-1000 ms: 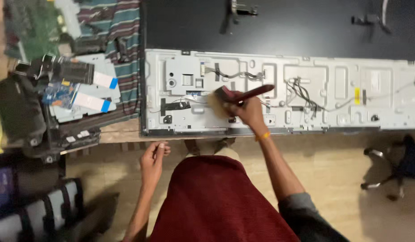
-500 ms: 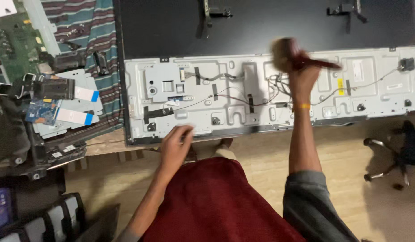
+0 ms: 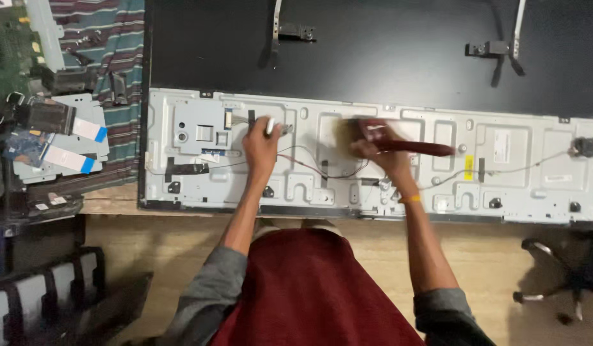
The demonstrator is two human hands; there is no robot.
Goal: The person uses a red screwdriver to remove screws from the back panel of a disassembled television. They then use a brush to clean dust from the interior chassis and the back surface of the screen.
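A flat screen panel lies face down, its grey metal back plate (image 3: 514, 166) showing brackets, thin wires (image 3: 309, 168) and a black upper half (image 3: 386, 57). My right hand (image 3: 380, 154) is shut on a brush with a dark red handle (image 3: 418, 147), blurred, its bristles over the middle of the plate. My left hand (image 3: 261, 144) rests on the plate left of centre, fingers pinched around a small white connector (image 3: 269, 125) at the wire ends.
Circuit boards with flat ribbon cables (image 3: 59, 138) lie on a striped cloth (image 3: 111, 45) at the left. Two stand brackets (image 3: 290, 29) sit on the black half. A chair base (image 3: 552, 282) stands on the wooden floor at the right.
My left hand rose from the panel's lower edge onto the plate and took the white connector. My right hand with the brush swung from right of centre back toward the middle.
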